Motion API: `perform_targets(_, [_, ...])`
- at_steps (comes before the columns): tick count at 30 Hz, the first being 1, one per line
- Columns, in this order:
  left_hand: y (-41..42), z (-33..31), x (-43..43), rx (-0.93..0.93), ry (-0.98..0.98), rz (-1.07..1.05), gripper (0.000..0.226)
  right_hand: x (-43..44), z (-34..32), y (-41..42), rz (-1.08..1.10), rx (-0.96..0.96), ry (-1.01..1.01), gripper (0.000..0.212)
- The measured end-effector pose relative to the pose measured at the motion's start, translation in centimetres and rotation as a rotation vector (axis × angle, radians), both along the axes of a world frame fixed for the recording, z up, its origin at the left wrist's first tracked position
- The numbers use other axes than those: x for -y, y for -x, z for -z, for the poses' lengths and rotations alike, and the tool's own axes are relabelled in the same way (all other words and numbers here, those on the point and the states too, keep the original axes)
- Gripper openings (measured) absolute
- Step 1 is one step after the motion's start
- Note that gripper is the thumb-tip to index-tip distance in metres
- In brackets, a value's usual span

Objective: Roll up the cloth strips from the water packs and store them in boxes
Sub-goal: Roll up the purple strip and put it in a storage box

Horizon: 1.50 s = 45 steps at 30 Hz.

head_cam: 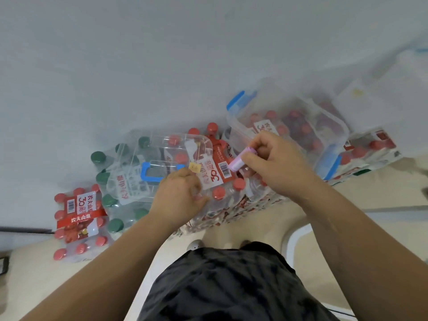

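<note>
Pink roll (240, 161) is in my right hand (275, 163), fingers curled tight round it, just over the water pack (228, 200). My left hand (178, 193) pinches a yellow bit (194, 167) beside a clear box (162, 144).

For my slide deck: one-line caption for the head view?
Over water packs, right hand holds a rolled pink strip, left hand pinches a small yellow piece.
</note>
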<state>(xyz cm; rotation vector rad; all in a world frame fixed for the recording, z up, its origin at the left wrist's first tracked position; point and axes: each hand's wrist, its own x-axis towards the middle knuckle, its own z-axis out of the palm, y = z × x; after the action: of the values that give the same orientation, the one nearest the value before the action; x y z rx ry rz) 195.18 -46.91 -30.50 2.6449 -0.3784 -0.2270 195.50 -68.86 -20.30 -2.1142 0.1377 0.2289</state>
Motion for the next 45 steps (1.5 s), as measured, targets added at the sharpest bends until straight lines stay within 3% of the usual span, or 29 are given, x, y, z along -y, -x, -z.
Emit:
perform_targets(6, [-3.2,-4.9,3.9,-0.131,0.369,-0.181,0.030,4.6,-2.0,-2.9,0.014,0.080,-0.017,0.006])
perform_targets(9, [-4.8,-6.9,6.6,-0.196,0.433,-0.257,0.040,7.3,-2.4,-5.3,0.001,0.101,0.013,0.005])
perform_targets(15, [-6.0,-7.5,11.9,-0.228,0.572,-0.565,0.044,10.1,-0.7,-11.0,-0.304,-0.045,0.212,0.018])
perform_targets(17, [-6.4,-7.3,12.9,-0.206,0.575,-0.637,0.037,9.8,0.3,-12.5,-0.383,-0.064,0.305,0.024])
perform_targets(20, [-7.0,-7.1,13.7,-0.212,0.670,-0.705,0.018,9.3,2.2,-14.4,-0.464,-0.129,0.371,0.031])
perform_targets(26, [-8.2,-7.2,13.1,-0.356,0.951,-0.712,0.026,8.5,4.9,-15.8,-0.466,-0.170,0.451,0.033])
perform_targets(30, [-8.7,-6.6,12.7,-0.380,0.970,-0.704,0.028,7.5,6.6,-16.1,-0.437,-0.211,0.464,0.043])
perform_targets(36, [-8.4,-6.0,12.5,-0.367,1.003,-0.690,0.037,6.7,7.9,-15.8,-0.340,-0.261,0.388,0.027])
perform_targets(45, [-8.6,-5.7,12.1,-0.382,1.003,-0.687,0.042,5.8,9.2,-15.2,-0.280,-0.249,0.259,0.030])
